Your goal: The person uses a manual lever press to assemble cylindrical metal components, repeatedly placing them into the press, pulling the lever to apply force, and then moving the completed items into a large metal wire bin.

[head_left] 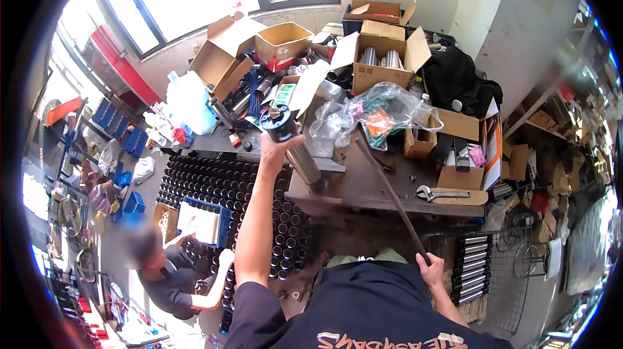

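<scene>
Left hand (283, 146): wrapped around the metal cylinder (304, 163) just below its black cap (279, 126), ahead of the outstretched left arm.
Cylinder: slanting from the left hand toward the right, its lower end by the near edge of the tabletop (405, 177); whether a fixture grips it there, I cannot tell.
Right hand (431, 268): closed around the near end of the long bar (392, 197).
Bar: running forward and leftward from the right hand, over the tabletop; apart from the cylinder.
Wrench (442, 194): on the tabletop ahead of the right hand, ungripped.
Step in hand: seemingly steadying or positioning the cylinder, bar at the ready.
Next move: probably calls for a firm left grip and a controlled bar tip, clear of nearby clutter.
</scene>
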Demonstrator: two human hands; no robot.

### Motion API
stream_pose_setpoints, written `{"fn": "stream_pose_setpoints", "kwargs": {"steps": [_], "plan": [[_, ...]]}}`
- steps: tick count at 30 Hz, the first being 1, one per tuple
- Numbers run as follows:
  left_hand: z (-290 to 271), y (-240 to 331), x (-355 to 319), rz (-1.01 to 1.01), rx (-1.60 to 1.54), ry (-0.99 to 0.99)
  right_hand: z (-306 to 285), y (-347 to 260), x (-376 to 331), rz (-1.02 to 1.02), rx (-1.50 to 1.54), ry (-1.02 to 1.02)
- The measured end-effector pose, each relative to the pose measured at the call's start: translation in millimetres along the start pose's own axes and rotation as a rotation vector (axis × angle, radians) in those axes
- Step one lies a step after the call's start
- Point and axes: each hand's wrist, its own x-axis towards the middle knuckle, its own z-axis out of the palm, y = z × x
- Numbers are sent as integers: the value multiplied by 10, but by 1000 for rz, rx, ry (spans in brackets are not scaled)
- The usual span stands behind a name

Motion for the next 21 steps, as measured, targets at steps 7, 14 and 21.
{"fn": "stream_pose_setpoints", "kwargs": {"steps": [7,14,21], "plan": [[262,-68,-499,54,132,75,-234,-372,166,-55,55,-76],[551,-143,-454,160,115,277,-487,-582,653,-160,-32,-101],[52,180,-339,-197,-24,-224,-946,-975,1487,-559,-319,-13]]}}
